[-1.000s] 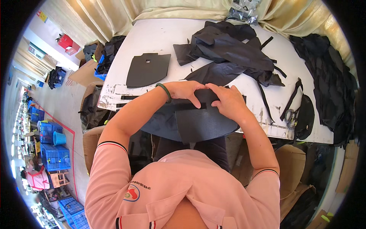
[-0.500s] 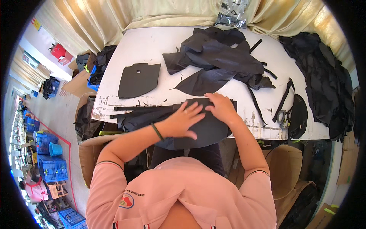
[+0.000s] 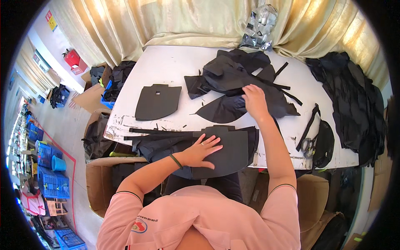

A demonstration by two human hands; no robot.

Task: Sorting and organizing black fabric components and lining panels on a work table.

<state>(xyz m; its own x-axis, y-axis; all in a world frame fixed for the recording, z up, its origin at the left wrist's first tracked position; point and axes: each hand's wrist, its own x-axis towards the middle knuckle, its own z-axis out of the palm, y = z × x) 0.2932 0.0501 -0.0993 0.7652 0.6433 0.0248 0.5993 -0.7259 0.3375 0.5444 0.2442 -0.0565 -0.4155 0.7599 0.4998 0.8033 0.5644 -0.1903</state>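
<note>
My left hand [image 3: 204,152] lies flat with fingers spread on a stiff black panel [image 3: 231,152] at the table's front edge. That panel has a small tab on its far side and a rounded near side. Under it spreads black fabric [image 3: 156,143] with straps running out to the left. My right hand [image 3: 255,101] is over a heap of black fabric pieces [image 3: 227,77], its bent fingers closed on one of them. A second stiff black panel [image 3: 158,104], with a small square hole, rests apart at the left.
Scissors [image 3: 307,147] and a black pouch-like piece [image 3: 323,143] lie at the white table's right. More black fabric [image 3: 350,100] hangs over its right edge. Cardboard boxes [image 3: 98,183] stand below the front edge. Clear plastic bags [image 3: 259,29] are at the back against the curtain.
My right hand has left the near panel and moved away from me onto the fabric heap. My left hand stays on the panel. The whole view has shifted slightly.
</note>
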